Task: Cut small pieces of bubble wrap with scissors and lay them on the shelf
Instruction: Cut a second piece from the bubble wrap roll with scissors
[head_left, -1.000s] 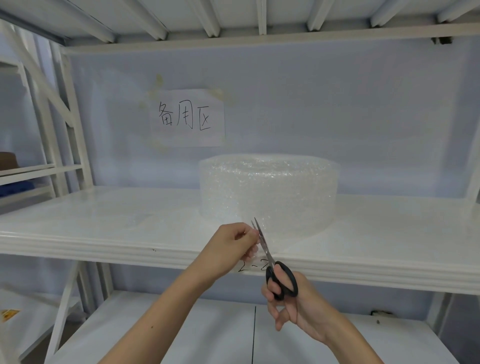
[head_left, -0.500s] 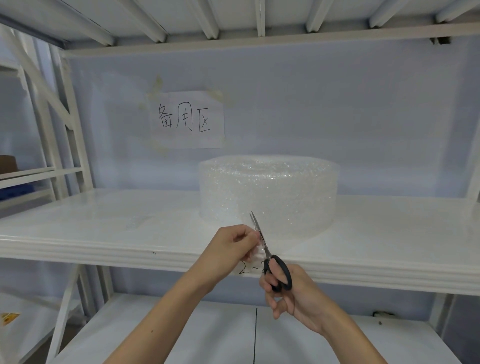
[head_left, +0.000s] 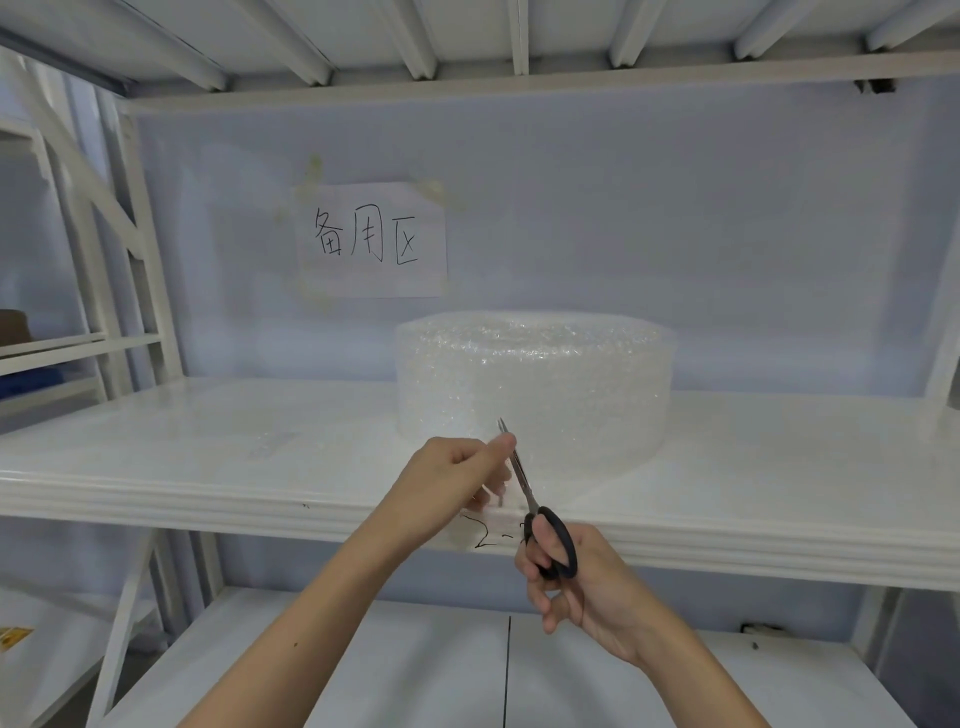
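Note:
A big roll of clear bubble wrap (head_left: 535, 384) lies flat on the white shelf (head_left: 208, 467), with a loose end trailing toward the front edge. My left hand (head_left: 457, 478) pinches the edge of that loose bubble wrap just in front of the roll. My right hand (head_left: 576, 582) grips the black-handled scissors (head_left: 540, 519); the blades point up and away, nearly closed, right beside my left fingertips. A small clear piece (head_left: 270, 444) lies on the shelf to the left.
A paper sign (head_left: 371, 239) with handwriting is taped to the back wall above the roll. Another shelf (head_left: 363, 675) runs below, and white uprights (head_left: 130, 270) stand at the left. The upper shelf's underside spans the top.
The scissors have pushed forward and up along the wrap and the blades have come together. My left hand lifted a little with the pinched edge.

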